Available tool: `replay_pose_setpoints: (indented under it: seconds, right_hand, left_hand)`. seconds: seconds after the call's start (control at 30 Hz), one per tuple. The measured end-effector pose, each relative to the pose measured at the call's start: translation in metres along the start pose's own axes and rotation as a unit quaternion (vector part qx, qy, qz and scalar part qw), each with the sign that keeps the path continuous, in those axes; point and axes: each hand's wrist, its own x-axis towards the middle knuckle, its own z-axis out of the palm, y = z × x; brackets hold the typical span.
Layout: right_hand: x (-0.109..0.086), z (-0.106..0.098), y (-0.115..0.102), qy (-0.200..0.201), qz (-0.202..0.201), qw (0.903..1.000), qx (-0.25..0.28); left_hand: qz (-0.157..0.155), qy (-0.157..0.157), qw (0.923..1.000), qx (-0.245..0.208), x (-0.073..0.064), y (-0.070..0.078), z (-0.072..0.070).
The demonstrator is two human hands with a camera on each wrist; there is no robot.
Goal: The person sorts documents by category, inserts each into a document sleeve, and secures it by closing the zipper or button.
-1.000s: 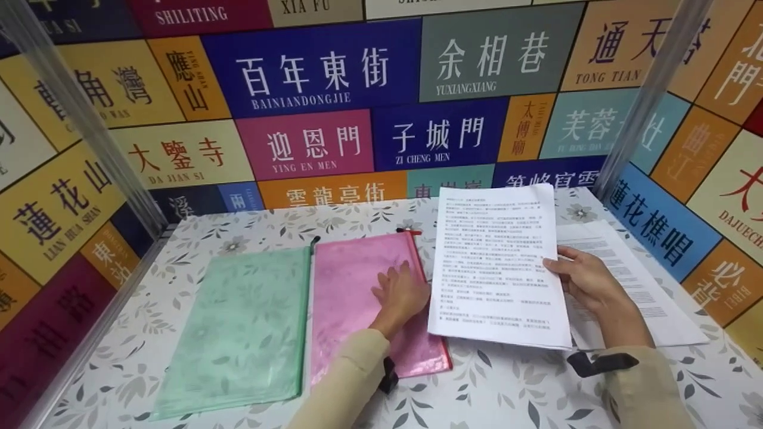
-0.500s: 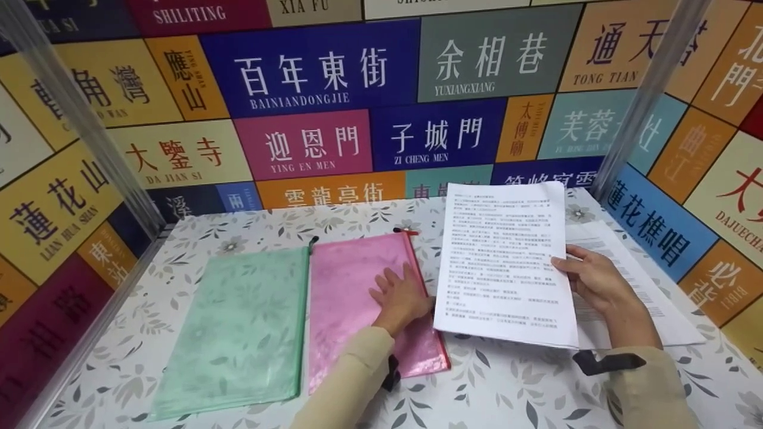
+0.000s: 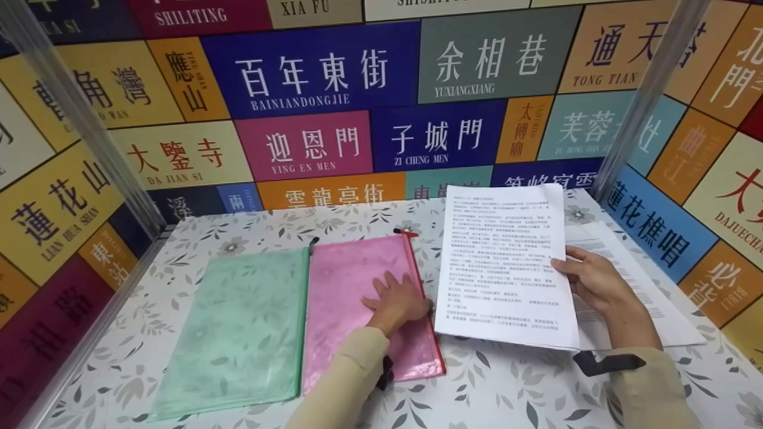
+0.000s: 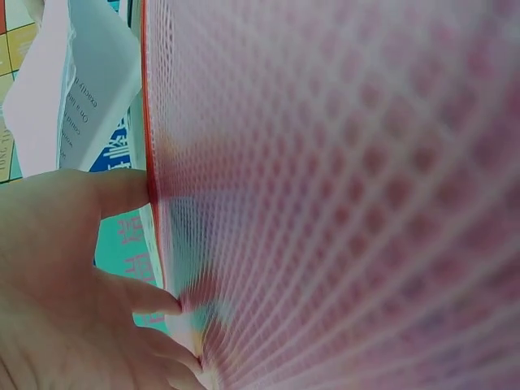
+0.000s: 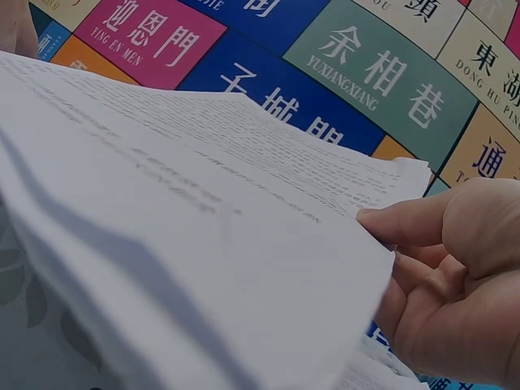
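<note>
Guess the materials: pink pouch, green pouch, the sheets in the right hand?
Pink pouch: likely soft translucent plastic with a mesh weave, glossy; grid shows in the left wrist view. Green pouch: looks the same, with a faint leaf pattern. Sheets held by the right hand: matte white printed paper, curling.

Wall panels (image 3: 310, 65) read BAINIANDONGJIE, YUXIANGXIANG, YING EN MEN, ZI CHENG MEN, DA JIAN SI, TONG TIAN, LIAN HUA SHAN, SHILITING, XIA FU with Chinese characters; printed sheet (image 3: 503, 262) carries dense text, probably Chinese, too small to read.
</note>
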Motion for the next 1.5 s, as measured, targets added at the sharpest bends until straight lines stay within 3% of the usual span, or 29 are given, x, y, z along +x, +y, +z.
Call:
replay_pose_setpoints:
  seconds: [0.33, 0.6, 0.77, 0.9, 1.03, 1.17, 1.33, 1.5]
  right_hand:
    - [0.003, 0.002, 0.0, 0.007, 0.012, 0.9999, -0.009]
    - [0.003, 0.002, 0.001, 0.0, 0.014, 0.9999, 0.005]
    - [0.002, 0.001, 0.002, 0.005, 0.01, 0.9999, -0.001]
    - [0.003, 0.002, 0.003, -0.001, 0.006, 1.0, -0.003]
    - [0.004, 0.003, 0.002, -0.003, 0.005, 1.0, 0.001]
    - [0.004, 0.005, 0.002, 0.006, 0.011, 0.9999, -0.006]
    - [0.004, 0.009, 0.002, 0.006, 0.008, 0.9999, -0.004]
    - [0.002, 0.014, 0.0, 0.014, 0.016, 0.9995, 0.023]
  left_hand:
    - [0.016, -0.02, 0.9997, 0.005, -0.003, -0.005, -0.005]
    - [0.004, 0.004, 1.0, -0.002, -0.001, -0.003, 0.002]
    - [0.002, 0.002, 1.0, -0.003, 0.0, 0.001, 0.006]
    - [0.007, -0.019, 0.9998, -0.005, 0.002, -0.001, 0.001]
    - [0.014, -0.054, 0.9978, -0.035, 0.006, -0.006, -0.011]
    - [0.058, -0.064, 0.9941, -0.066, 0.009, -0.014, -0.02]
    - [0.155, -0.044, 0.984, -0.077, 0.011, -0.025, -0.024]
    - [0.168, -0.032, 0.9782, -0.118, 0.008, -0.03, -0.026]
